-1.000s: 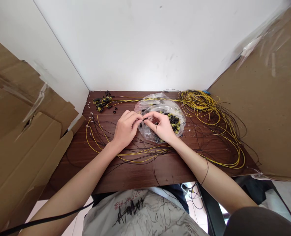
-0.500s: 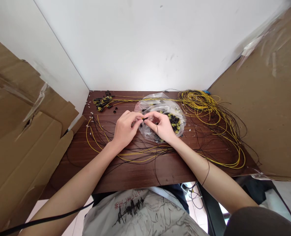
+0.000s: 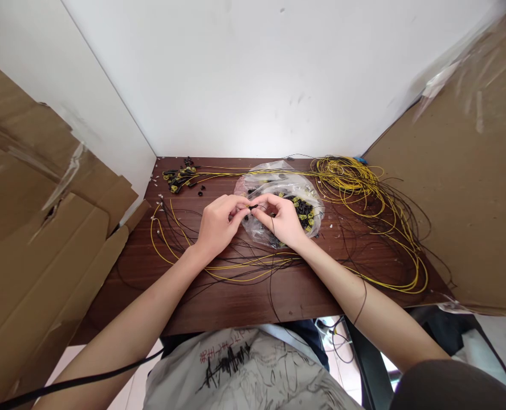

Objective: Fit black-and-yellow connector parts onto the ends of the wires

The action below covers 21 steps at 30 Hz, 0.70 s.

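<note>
My left hand (image 3: 221,222) and my right hand (image 3: 282,219) meet at the middle of the table, fingertips pinched together. Between them is a small black connector (image 3: 253,207), partly covered by the fingers. Both hands grip it, the left at one end and the right at the other. A thin black wire runs from the right fingers, and a black wire (image 3: 271,287) hangs down toward the table's front edge. Just behind and under the hands lies a clear plastic bag (image 3: 264,185) holding many black and yellow connector parts (image 3: 305,212).
Yellow and black wires (image 3: 347,176) lie coiled at the back right and sweep across the brown table (image 3: 236,307). Wire ends with black and yellow connectors (image 3: 178,179) sit at the back left. Cardboard sheets (image 3: 462,171) flank both sides, and a white wall (image 3: 253,85) stands behind.
Almost nothing differs. Both hands stay pinched on the black connector in nearly the same place; the whole view has shifted very slightly.
</note>
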{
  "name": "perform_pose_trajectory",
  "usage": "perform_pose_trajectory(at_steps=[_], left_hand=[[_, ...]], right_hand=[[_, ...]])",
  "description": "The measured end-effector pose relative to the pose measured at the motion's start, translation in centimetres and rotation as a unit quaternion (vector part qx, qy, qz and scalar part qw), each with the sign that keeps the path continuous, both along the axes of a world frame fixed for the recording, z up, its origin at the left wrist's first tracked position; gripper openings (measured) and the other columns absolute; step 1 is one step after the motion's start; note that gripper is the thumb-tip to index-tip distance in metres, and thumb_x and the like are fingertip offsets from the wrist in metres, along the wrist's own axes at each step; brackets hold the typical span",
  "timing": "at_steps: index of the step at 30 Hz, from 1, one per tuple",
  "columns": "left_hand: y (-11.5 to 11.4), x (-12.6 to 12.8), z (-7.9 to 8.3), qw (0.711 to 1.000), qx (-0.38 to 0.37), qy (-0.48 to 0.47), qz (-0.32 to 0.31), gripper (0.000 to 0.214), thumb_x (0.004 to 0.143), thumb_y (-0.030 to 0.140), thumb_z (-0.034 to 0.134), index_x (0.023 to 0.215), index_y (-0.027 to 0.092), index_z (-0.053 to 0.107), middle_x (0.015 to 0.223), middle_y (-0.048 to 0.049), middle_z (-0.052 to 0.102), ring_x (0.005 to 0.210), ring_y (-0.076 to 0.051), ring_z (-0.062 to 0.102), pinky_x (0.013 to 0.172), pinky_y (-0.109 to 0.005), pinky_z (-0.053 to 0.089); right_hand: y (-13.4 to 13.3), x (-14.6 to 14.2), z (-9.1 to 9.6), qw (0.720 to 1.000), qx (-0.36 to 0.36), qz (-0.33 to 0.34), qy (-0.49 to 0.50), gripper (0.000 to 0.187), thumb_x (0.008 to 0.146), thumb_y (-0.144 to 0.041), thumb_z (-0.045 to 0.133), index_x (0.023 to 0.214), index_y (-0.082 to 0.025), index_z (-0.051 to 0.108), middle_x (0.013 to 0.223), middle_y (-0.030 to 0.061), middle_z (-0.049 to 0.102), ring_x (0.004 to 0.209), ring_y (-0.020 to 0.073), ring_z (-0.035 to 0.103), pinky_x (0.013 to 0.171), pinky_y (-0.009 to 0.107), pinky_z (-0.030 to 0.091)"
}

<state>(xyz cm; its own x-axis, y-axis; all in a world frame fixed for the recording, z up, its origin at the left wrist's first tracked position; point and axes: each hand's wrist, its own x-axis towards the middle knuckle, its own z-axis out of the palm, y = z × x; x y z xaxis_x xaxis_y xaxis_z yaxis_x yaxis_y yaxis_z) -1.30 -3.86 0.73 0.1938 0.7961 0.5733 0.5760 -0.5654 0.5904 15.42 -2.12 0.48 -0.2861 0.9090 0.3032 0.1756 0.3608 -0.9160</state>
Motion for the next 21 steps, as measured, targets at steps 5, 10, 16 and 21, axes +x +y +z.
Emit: perform_pose_trajectory(at_steps=[5, 10, 16, 21], left_hand=[[0.14, 0.05, -0.13, 0.999, -0.037, -0.032, 0.004, 0.011, 0.081, 0.020, 0.061, 0.090, 0.018, 0.066, 0.080, -0.0029, 0.069, 0.068, -0.014, 0.060, 0.064, -0.027, 0.047], [0.11, 0.13, 0.14, 0.998, -0.050, -0.040, 0.004, 0.012, 0.080, 0.020, 0.062, 0.089, 0.017, 0.069, 0.075, -0.0028, 0.068, 0.063, -0.013, 0.058, 0.061, -0.026, 0.046], [0.01, 0.16, 0.35, 0.996, -0.068, -0.053, -0.002, 0.013, 0.079, 0.020, 0.063, 0.089, 0.016, 0.070, 0.074, -0.0027, 0.067, 0.061, -0.012, 0.055, 0.061, -0.025, 0.044], [0.05, 0.21, 0.39, 0.996, -0.074, -0.056, -0.012, 0.014, 0.080, 0.021, 0.062, 0.089, 0.016, 0.071, 0.072, -0.0026, 0.066, 0.062, -0.012, 0.055, 0.060, -0.025, 0.043]], right_hand=[[-0.13, -0.09, 0.16, 1.000, -0.003, -0.005, 0.001, 0.013, 0.074, -0.024, 0.061, 0.085, -0.017, 0.065, 0.066, -0.0012, 0.058, 0.060, 0.0116, 0.052, 0.059, 0.024, 0.041], [-0.17, -0.12, 0.23, 1.000, -0.002, -0.003, 0.004, 0.012, 0.073, -0.021, 0.060, 0.083, -0.017, 0.064, 0.066, -0.0017, 0.058, 0.061, 0.0111, 0.052, 0.060, 0.024, 0.042], [-0.14, -0.11, 0.23, 1.000, -0.004, 0.003, 0.018, 0.012, 0.071, -0.018, 0.060, 0.082, -0.015, 0.064, 0.065, -0.0019, 0.057, 0.060, 0.0104, 0.051, 0.059, 0.023, 0.041], [-0.14, -0.13, 0.27, 1.000, -0.006, 0.001, 0.017, 0.011, 0.071, -0.018, 0.059, 0.081, -0.015, 0.064, 0.065, -0.0020, 0.057, 0.060, 0.0104, 0.051, 0.059, 0.023, 0.041]])
